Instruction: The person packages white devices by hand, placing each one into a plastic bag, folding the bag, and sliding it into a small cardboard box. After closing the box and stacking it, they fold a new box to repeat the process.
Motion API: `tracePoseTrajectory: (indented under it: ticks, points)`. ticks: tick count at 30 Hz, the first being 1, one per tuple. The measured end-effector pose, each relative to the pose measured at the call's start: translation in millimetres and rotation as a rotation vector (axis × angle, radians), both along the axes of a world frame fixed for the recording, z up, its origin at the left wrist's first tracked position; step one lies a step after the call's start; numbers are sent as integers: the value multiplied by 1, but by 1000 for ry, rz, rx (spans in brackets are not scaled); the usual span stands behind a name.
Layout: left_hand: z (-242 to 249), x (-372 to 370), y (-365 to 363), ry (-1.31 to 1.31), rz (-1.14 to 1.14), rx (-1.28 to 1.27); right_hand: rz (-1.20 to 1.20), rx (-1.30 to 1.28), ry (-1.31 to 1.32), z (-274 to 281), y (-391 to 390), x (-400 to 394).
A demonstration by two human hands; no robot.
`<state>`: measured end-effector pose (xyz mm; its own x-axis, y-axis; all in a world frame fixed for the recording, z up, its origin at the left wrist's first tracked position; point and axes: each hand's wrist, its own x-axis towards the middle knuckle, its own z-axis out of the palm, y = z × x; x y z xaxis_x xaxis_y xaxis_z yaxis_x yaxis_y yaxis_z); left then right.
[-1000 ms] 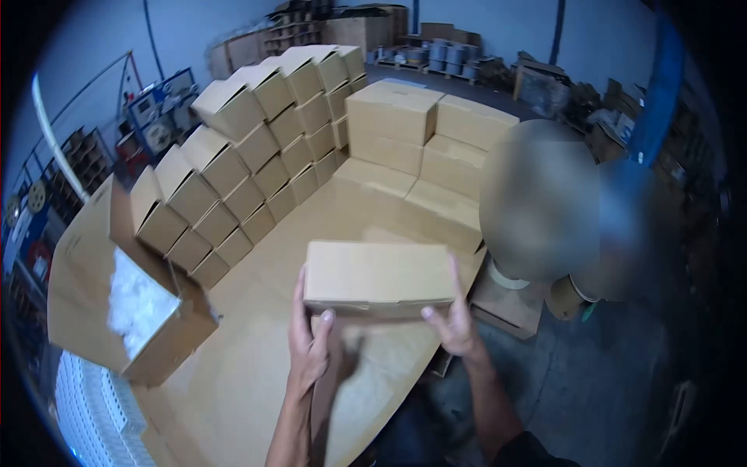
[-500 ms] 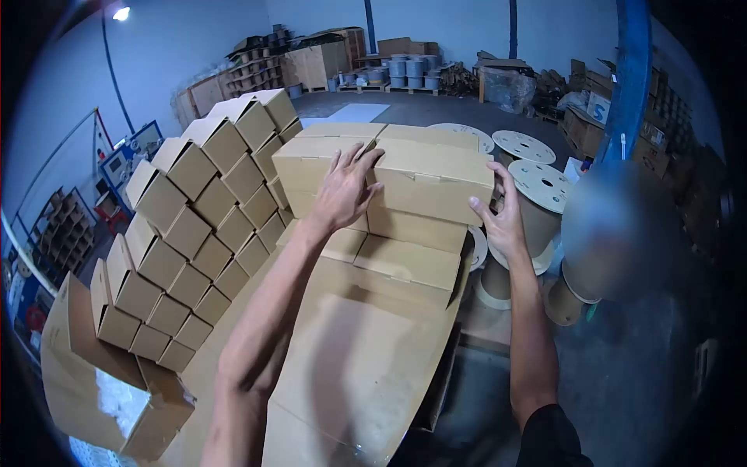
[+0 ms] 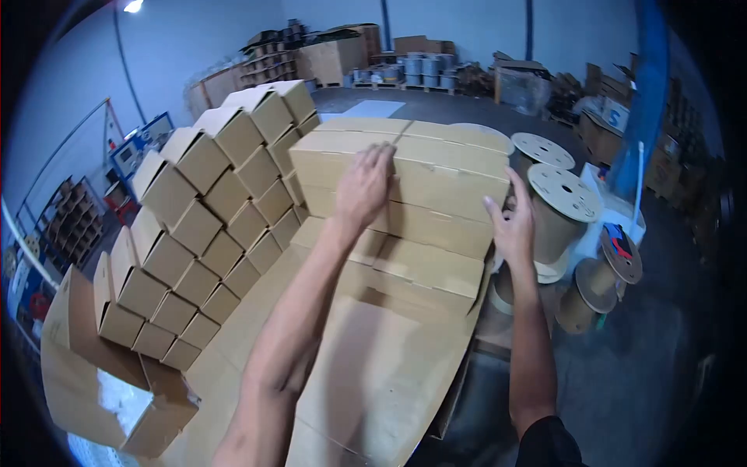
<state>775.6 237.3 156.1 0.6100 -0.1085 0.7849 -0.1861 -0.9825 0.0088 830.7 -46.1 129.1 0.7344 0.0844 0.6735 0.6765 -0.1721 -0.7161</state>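
Observation:
Closed cardboard boxes are stacked in front of me. My left hand [image 3: 364,187] lies over the upper front edge, at the seam between the top left box [image 3: 317,165] and the top right box [image 3: 451,184]. Its fingers are stretched and close together. At the right end of the top right box is my right hand [image 3: 513,227], thumb near the front corner and fingers along the end, apart from the thumb. Under these two lies another layer, and a lower box [image 3: 432,268] juts out toward me. My left fingertips are partly hidden.
A slanting stack of boxes [image 3: 226,198] rises at left, beside an opened carton [image 3: 78,373] with white material. A cardboard sheet [image 3: 389,366] spreads before me. Large spools [image 3: 566,191] and a blue post [image 3: 642,101] stand at right. Pallets with grey drums [image 3: 420,70] are behind.
The top right box now sits more evenly beside the left one. My left fingers have drawn closer together at the seam. The view has turned slightly, shifting the scene rightward.

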Motion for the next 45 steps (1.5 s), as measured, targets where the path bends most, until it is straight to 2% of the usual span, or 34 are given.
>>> tracePoseTrajectory:
  ticks: [2, 4, 5, 6, 8, 9, 11, 12, 13, 14, 15, 17, 18, 20, 21, 22, 23, 25, 26, 31, 32, 34, 36, 39, 42, 43, 44, 45]
  points:
    - [-4, 6, 4, -62, -19, 52, 60, 40, -119, -13, 0, 18]
    - [7, -10, -4, 127, -26, -90, 59, 4, 42, 1, -3, 2]
    - [14, -18, -5, 237, 4, -99, -74, -119, -118, -4, -9, 8]
    - [12, -24, -3, 208, -1, -108, -205, -238, -285, -6, -9, 10]
    - [23, -59, 2, 48, 46, -134, -439, -176, -272, 2, 6, -11]
    - [32, -78, 15, -55, 106, -140, -414, -119, -249, 15, 19, -33]
    - [52, -128, 43, -255, 206, -138, -130, -71, -208, 36, 63, -74]
    - [75, -163, 50, -255, 231, -281, 7, -47, -190, 46, 89, -94]
    - [76, -177, 79, -405, 329, -251, 215, -32, -152, 54, 120, -111]
    - [88, -199, 102, -441, 390, -338, 424, -21, -114, 63, 153, -126]
    - [96, -217, 136, -516, 390, -422, 524, -111, -133, 76, 183, -147]
    - [102, -246, 203, -562, 441, -640, 706, -197, -201, 99, 244, -179]
    - [109, -262, 226, -546, 352, -917, 789, -195, -249, 103, 280, -189]
    - [128, -291, 224, -429, 372, -1278, 725, -116, -384, 110, 349, -209]
    - [115, -289, 258, -460, 319, -1251, 653, -133, -379, 116, 377, -221]
    - [120, -295, 259, -432, 326, -1330, 577, -147, -372, 129, 393, -238]
    - [123, -297, 257, -401, 327, -1407, 510, -337, -240, 141, 402, -250]
    - [125, -294, 250, -335, 325, -1571, 401, -424, -231, 143, 427, -259]
    - [127, -292, 248, -353, 255, -1609, 348, -469, -228, 142, 440, -262]
    - [119, -290, 264, -399, -109, -1463, 402, -24, -405, 144, 449, -275]
    - [122, -292, 261, -417, -91, -1312, 402, 57, -445, 148, 443, -277]
    - [141, -316, 205, -413, -181, -1083, 403, 165, -487, 162, 420, -294]
    - [147, -339, 176, -373, -358, -1014, 422, 252, -603, 168, 384, -313]
    - [148, -388, 119, -325, -304, -841, 663, 256, -511, 164, 306, -345]
    - [110, -437, 73, -289, -197, -730, 925, 314, -325, 121, 237, -382]
    - [104, -463, 37, -264, -233, -829, 1013, 318, -208, 105, 213, -396]
    - [81, -485, 16, -272, -259, -860, 1101, 315, -71, 85, 186, -414]
    - [52, -507, 1, -285, -175, -779, 1177, 274, -4, 63, 160, -429]
